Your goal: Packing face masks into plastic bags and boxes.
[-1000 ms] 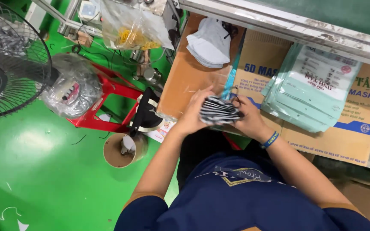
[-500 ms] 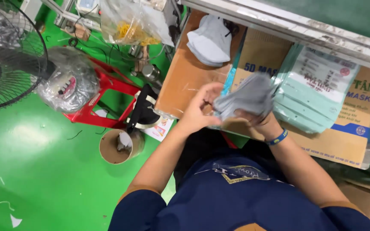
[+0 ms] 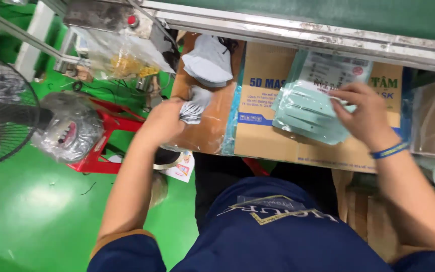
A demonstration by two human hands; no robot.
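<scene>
Dressed in a dark navy short-sleeved top, with a gold and pale angular emblem and lettering printed across the chest at near centre. Sleeve on the left arm edged with a narrow tan-orange band just above the elbow. Both forearms bare below the sleeves. Blue wristband [image 3: 389, 150] with thin pale lines worn at the right wrist. Dark trousers below, toward the far side.

factory packing line, prob. | green floor [image 3: 31, 211] | cartons [image 3: 258, 136] | bagged masks [image 3: 308, 108] | conveyor frame [image 3: 298, 30]
</scene>
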